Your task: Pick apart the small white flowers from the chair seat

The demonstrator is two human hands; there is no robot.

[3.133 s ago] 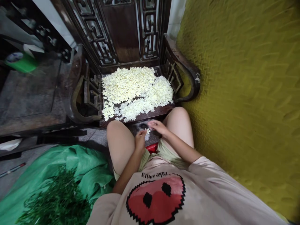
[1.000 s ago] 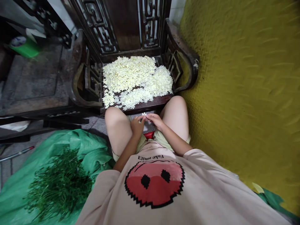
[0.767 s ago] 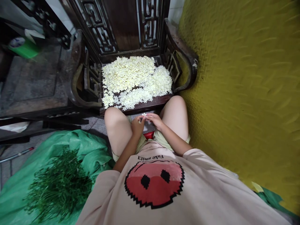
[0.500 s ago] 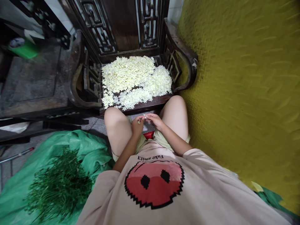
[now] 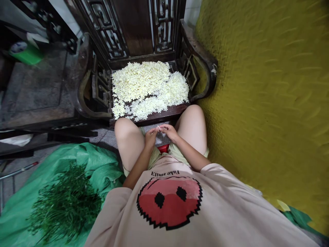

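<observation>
Between my knees, my left hand (image 5: 150,137) and my right hand (image 5: 169,132) meet at the fingertips. Both are closed in a pinch around a tiny white flower (image 5: 158,128), mostly covered by the fingers. Just beyond the knees, a heap of pale yellow-white flowers (image 5: 141,80) covers much of the dark wooden chair's seat (image 5: 164,115). The flowers at the front and right look whiter than those at the back. Below my hands, part of a red object (image 5: 163,148) shows between the shorts' legs.
Curved armrests (image 5: 209,75) flank the seat. A yellow textured padded surface (image 5: 257,103) rises close on the right. At left stand a dark wooden table (image 5: 38,92) with a green box (image 5: 27,53) and a green sheet (image 5: 87,154) bearing leafy greens (image 5: 66,202).
My left fingers have turned slightly, and the yellowish bit seen by them before is now barely visible. The flower heap has stayed the same.
</observation>
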